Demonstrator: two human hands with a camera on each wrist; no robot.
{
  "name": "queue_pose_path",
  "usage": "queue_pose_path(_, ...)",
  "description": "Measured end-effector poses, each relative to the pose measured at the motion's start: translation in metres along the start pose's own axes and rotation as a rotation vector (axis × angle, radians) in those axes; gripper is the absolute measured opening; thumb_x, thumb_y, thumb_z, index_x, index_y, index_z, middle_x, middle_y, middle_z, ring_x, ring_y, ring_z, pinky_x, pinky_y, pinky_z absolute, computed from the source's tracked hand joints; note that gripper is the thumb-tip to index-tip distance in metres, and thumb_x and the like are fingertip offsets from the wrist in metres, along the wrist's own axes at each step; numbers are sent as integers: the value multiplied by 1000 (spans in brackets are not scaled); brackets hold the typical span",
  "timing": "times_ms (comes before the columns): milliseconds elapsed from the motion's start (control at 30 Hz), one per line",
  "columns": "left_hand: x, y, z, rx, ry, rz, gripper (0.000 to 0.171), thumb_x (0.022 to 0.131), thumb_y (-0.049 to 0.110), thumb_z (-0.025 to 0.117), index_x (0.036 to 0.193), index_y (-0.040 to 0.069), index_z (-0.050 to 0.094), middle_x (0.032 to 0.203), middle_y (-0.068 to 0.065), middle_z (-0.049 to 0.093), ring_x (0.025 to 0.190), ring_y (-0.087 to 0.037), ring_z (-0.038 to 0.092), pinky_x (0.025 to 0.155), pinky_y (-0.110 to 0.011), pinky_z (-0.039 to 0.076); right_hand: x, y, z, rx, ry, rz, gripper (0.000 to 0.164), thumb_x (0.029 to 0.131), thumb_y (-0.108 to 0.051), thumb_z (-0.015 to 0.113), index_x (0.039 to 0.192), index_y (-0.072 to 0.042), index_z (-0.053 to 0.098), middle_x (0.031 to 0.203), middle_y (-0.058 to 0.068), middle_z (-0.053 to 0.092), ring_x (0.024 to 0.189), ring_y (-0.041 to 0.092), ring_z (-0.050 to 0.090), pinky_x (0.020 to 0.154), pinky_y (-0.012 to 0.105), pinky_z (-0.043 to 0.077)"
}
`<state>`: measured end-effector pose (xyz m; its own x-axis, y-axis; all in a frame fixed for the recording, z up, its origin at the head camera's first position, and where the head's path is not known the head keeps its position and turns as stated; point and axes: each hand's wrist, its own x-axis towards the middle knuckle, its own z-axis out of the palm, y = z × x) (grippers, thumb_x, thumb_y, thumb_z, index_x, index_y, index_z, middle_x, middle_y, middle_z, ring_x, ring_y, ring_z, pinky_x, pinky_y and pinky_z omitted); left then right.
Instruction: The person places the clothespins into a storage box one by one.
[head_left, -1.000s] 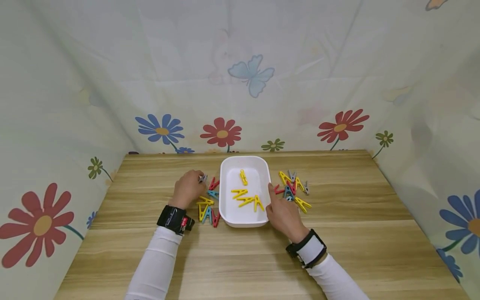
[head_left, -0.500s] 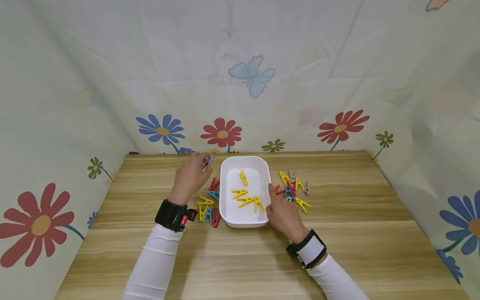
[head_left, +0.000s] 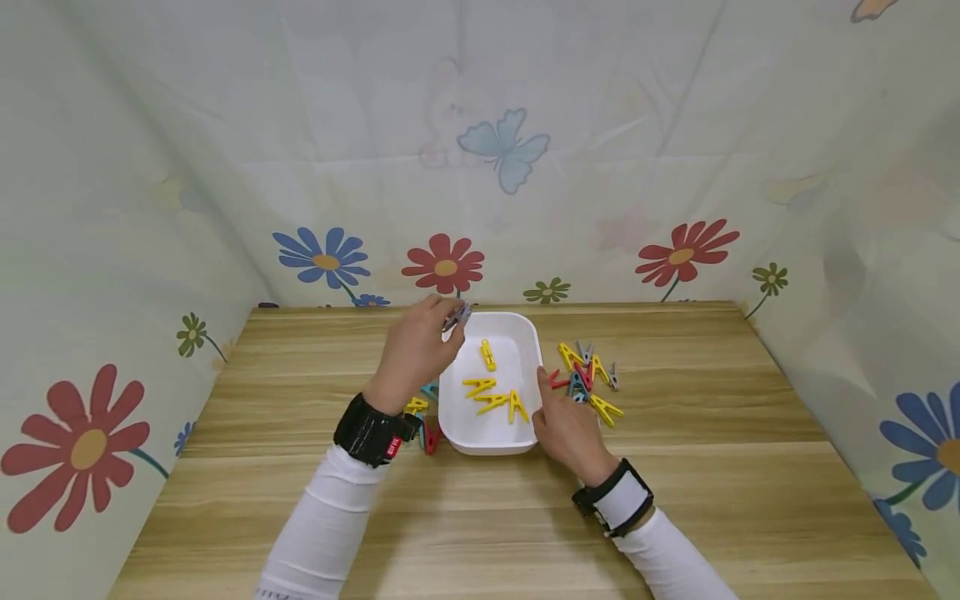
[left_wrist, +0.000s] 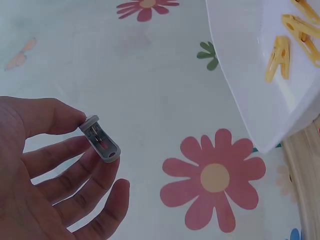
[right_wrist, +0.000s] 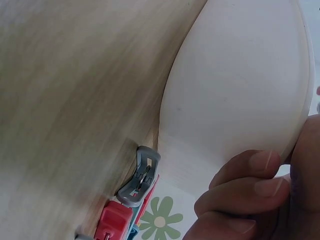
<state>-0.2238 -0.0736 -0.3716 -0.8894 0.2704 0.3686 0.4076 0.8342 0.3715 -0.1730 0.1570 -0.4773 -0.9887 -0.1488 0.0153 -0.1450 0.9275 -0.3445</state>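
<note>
My left hand (head_left: 418,346) pinches a grey clothespin (left_wrist: 101,140) between thumb and fingers. In the head view it overlaps the far left corner of a white plastic tub (head_left: 493,443), and the left wrist view shows the pin well off the table. Several yellow clothespins (head_left: 491,403) lie inside the tub. My right hand (head_left: 572,432) grips the tub's right rim, its lower fingers curled against the outer wall (right_wrist: 235,90). Just left of the tub, mixed clothespins such as a red one (head_left: 431,436) are partly hidden by my left hand and wrist.
On the tub's right lies a loose group of yellow, red, grey and blue clothespins, among them a yellow one (head_left: 605,409). A wooden table (head_left: 480,525) carries everything, and a flower-printed curtain (head_left: 600,208) stands along its back and sides.
My left hand has lifted the grey clothespin from the left group, then carried it up and right to the tub's far left corner. The right hand stays on the rim.
</note>
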Motion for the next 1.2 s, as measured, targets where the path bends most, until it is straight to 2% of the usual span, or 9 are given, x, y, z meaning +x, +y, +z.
queue_pose_path(233,3,16,16,-11,-45,61,36,89,24,70,123,11,66,109,-5,69,84,-16,65,70,-29,55,1,1,1,2,7,-3,67,92,-15,56,153,-6,31,54,0,42,44,15,38,45,28,25)
queue_pose_path(367,5,20,28,12,-87,67,37,89,27,71,124,12,66,110,-4,69,85,-15,64,71,-27,54,1,1,2,-2,18,-11,67,91,-15,57,153,-5,32,54,0,42,44,16,39,45,29,25)
queue_pose_path(633,7,17,47,14,-167,37,34,90,26,71,121,12,69,105,-4,69,86,-14,63,71,-30,54,2,1,2,0,4,-10,68,92,-15,58,153,-5,31,55,0,43,45,16,40,45,29,25)
queue_pose_path(833,7,14,53,3,-180,24,35,90,26,70,122,13,68,105,-4,68,87,-15,64,71,-29,54,1,1,1,5,9,-6,68,91,-15,58,153,-6,31,55,0,42,45,16,39,45,29,25)
queue_pose_path(900,7,13,54,-10,-181,24,38,90,27,70,125,13,67,111,-5,68,93,-17,65,75,-33,55,1,1,1,-11,37,-21,67,90,-15,58,152,-5,34,54,0,43,45,16,40,45,30,26)
queue_pose_path(967,7,12,53,-26,-205,21,47,90,31,70,133,14,62,125,-8,65,109,-22,63,85,-40,56,0,1,2,-28,59,-35,67,89,-14,58,151,-3,35,54,1,44,45,16,40,44,31,26)
queue_pose_path(1033,7,11,53,-23,-239,20,59,89,37,69,142,17,53,142,-9,55,127,-27,54,97,-48,51,-1,1,2,-40,71,-42,66,89,-14,57,151,-3,35,53,1,44,45,16,40,43,32,26)
queue_pose_path(1100,7,9,53,-5,-273,22,71,88,45,69,149,19,44,154,-10,41,142,-31,39,107,-54,41,-1,1,2,-39,69,-39,67,89,-14,57,151,-3,35,53,1,44,45,16,40,43,31,26)
queue_pose_path(1200,7,7,51,22,-297,26,81,86,52,68,153,21,36,160,-10,30,148,-33,27,113,-57,33,0,2,2,-31,53,-28,67,90,-14,57,152,-4,34,53,0,44,45,16,39,43,30,25)
